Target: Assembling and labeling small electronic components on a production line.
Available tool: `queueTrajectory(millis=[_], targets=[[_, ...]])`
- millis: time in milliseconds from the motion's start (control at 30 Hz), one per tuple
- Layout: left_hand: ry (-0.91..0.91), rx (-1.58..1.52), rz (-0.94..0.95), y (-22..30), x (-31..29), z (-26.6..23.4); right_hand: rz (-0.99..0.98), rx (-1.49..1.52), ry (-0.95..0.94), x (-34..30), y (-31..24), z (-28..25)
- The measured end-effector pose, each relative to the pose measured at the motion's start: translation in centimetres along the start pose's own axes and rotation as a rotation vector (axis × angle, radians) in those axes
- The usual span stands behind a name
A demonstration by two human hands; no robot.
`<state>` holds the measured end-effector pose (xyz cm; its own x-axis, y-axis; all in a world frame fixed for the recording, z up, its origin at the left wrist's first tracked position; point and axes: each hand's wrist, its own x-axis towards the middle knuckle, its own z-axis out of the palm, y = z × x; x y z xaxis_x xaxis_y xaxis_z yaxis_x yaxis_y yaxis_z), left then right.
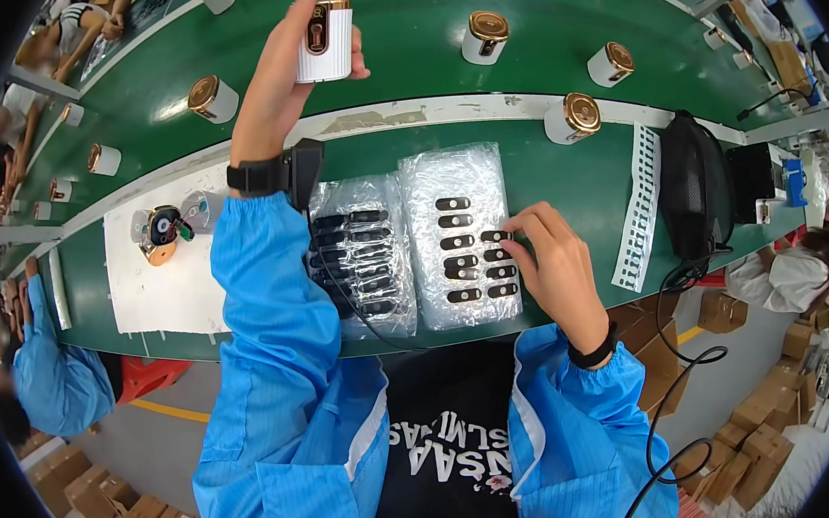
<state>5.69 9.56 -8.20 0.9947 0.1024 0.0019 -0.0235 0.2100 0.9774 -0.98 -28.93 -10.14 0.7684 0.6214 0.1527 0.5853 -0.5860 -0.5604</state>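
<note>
My left hand is raised over the far part of the bench, closed around a white ribbed device with a gold rim and a black oval panel on its side. Near the bubble wrap, my right hand pinches the end of a small black oval plate between thumb and forefinger. Several more such oval plates lie in rows on that wrap. To its left, a second clear bag carries more dark oval pieces.
Several white-and-gold devices stand along the green bench. An opened unit with wires sits on a white sheet. At right are a strip of labels and a black bag. A black cable hangs beside my right arm. Other people work nearby.
</note>
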Motion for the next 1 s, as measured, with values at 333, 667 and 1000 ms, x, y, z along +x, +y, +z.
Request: queueTrajectory(millis=[333, 667, 1000], targets=[[-0.066, -0.263, 0.124, 5.1, -4.4, 9.9, 0.017, 0.189, -0.134, 2.2, 1.2, -1.7], [-0.352, -0.530, 0.286, 4.8, -6.9, 12.0, -0.466, -0.068, 0.544, 7.8, -7.1, -6.1], [-0.244, -0.448, 0.221, 5.2, -6.9, 11.0, -0.480, 0.318, 0.489, 11.6, -6.5, -3.2]])
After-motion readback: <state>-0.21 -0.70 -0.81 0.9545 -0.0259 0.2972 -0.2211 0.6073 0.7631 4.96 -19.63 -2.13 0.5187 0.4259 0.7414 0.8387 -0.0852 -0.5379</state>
